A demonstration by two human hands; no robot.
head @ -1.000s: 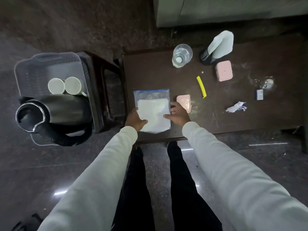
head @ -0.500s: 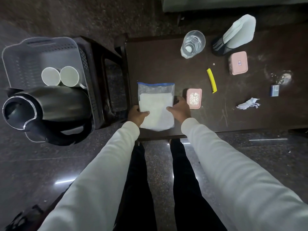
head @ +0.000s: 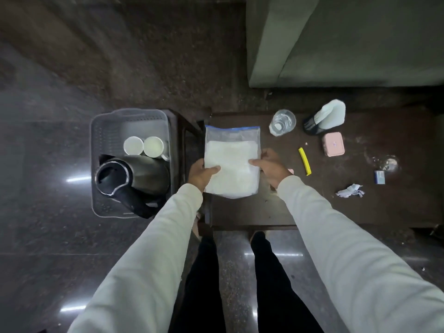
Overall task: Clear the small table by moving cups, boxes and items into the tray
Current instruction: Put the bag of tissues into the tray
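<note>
Since the earlier frames, the zip bag of white powder had come up off the surface and shifted toward the left edge, so that it partly overhung the gap beside the tray; the small pink box that lay beside the right hand was by now almost wholly hidden behind that hand.

From the head view, both hands gripped the bag by its lower sides: the left hand had its thumb across the front of the bag with its fingers curled behind, and the right hand's fingers wrapped the opposite edge. The bag hung roughly upright, blue seal at the top.

The grey perforated tray stood on a dark stool to the left of the surface. It held two white cups side by side and a black kettle lying just below them.

On the surface to the right lay a clear glass, a holder of white filters, a pink lidded box, a yellow clip, a small blue box and a crumpled paper scrap, all well apart from the hands.
</note>
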